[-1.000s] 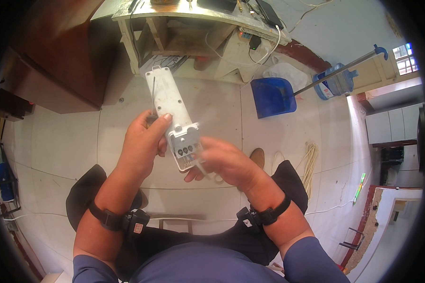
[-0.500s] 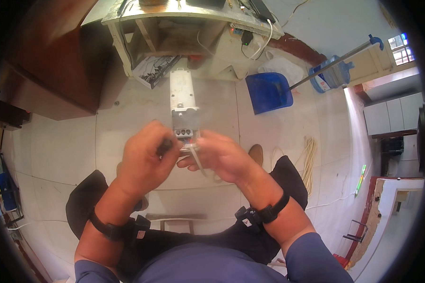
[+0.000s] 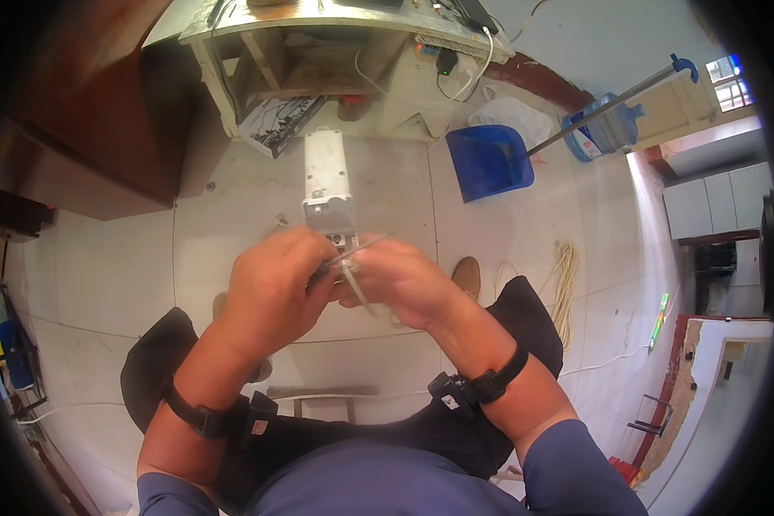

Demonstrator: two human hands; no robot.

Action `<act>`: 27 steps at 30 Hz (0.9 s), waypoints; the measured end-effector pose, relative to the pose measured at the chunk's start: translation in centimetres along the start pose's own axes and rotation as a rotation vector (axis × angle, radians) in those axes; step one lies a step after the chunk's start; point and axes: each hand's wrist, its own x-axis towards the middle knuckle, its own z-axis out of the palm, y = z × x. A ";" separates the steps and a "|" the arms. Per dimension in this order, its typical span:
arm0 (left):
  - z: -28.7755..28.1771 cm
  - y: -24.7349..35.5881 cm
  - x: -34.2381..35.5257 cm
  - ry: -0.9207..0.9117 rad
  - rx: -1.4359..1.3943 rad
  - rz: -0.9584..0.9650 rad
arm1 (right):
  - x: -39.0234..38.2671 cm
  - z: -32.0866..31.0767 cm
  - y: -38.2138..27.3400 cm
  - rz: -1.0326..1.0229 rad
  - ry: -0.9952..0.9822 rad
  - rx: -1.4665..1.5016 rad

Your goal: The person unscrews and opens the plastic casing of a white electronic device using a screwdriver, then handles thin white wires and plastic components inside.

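Between my hands is a long white housing [image 3: 328, 168], pointing away from me. Its near section is uncovered and shows a small terminal block [image 3: 342, 240], partly hidden by my fingers. A pale cable [image 3: 355, 289] hangs from its near end. My left hand [image 3: 275, 279] is closed round a thin tool with a slim metal shaft [image 3: 371, 242], which looks like a screwdriver; its dark handle is mostly covered. The shaft slants across the terminals toward my right hand. My right hand [image 3: 400, 279] curls about the near end of the housing, its fingertips largely hidden.
A worn desk [image 3: 327, 26] stands ahead, with a flat printed box [image 3: 277, 125] below it. To the right are a blue dustpan [image 3: 492, 163], a water bottle [image 3: 606, 129] and coiled pale cable [image 3: 563, 288] on the floor. A low stool [image 3: 327, 397] shows beneath me.
My left hand has turned and moved slightly toward the right, and the tool's metal shaft now shows across the terminals. The white housing has shifted a little; my right hand stays at its near end.
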 end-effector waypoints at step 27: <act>0.8 0.4 0.3 0.025 0.125 0.070 | 0.7 0.1 0.4 -0.037 -0.006 0.044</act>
